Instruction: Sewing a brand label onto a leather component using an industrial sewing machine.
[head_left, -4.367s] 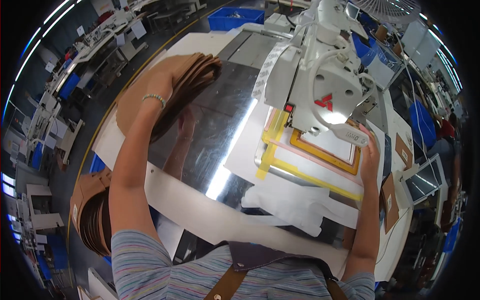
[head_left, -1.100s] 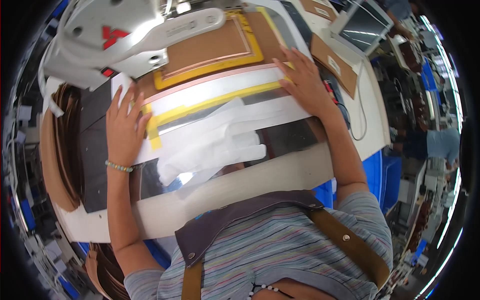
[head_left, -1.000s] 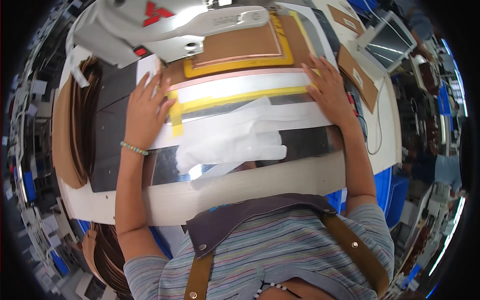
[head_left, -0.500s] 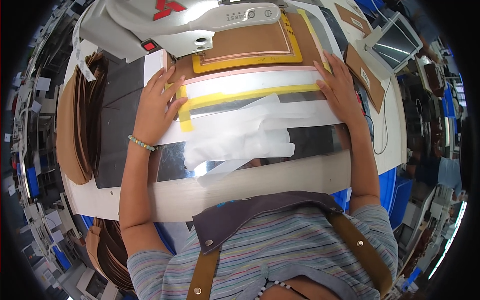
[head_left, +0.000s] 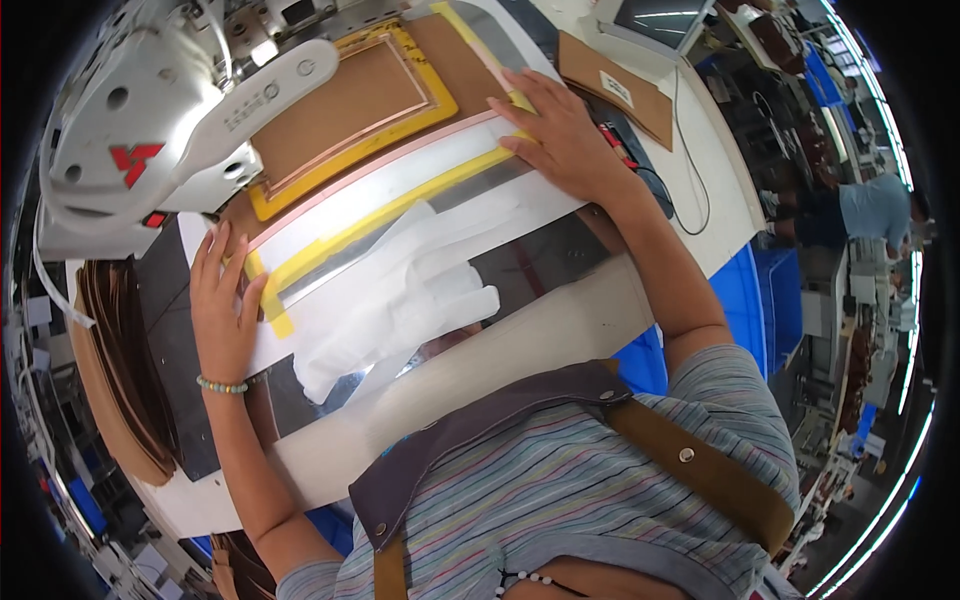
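Observation:
My left hand (head_left: 222,305) lies flat at the near left corner of a brown panel (head_left: 472,68), fingers stretched out and thumb apart beside a strip of yellow tape (head_left: 277,305). On the panel's right edge rests my right hand (head_left: 565,140), its fingers spread over the taped border. Neither hand grips anything. A yellow rectangular frame (head_left: 440,100) sits on the panel around a brown inner piece (head_left: 335,105). Along the panel's near side run a pink edge strip, a white band (head_left: 385,190) and more yellow tape. The sewing machine head (head_left: 125,130) covers the frame's left part.
A lamp arm (head_left: 275,85) reaches over the frame. Crumpled white sheet material (head_left: 400,310) lies nearest me. Stacked brown pieces (head_left: 115,370) stand at left; at right are a brown folder-like piece (head_left: 625,90), a cable (head_left: 705,190) and a blue bin (head_left: 775,300).
The whole view has turned, so the table now slants up to the right and more of the yellow frame shows. Both hands stay at the panel's two sides, still flat.

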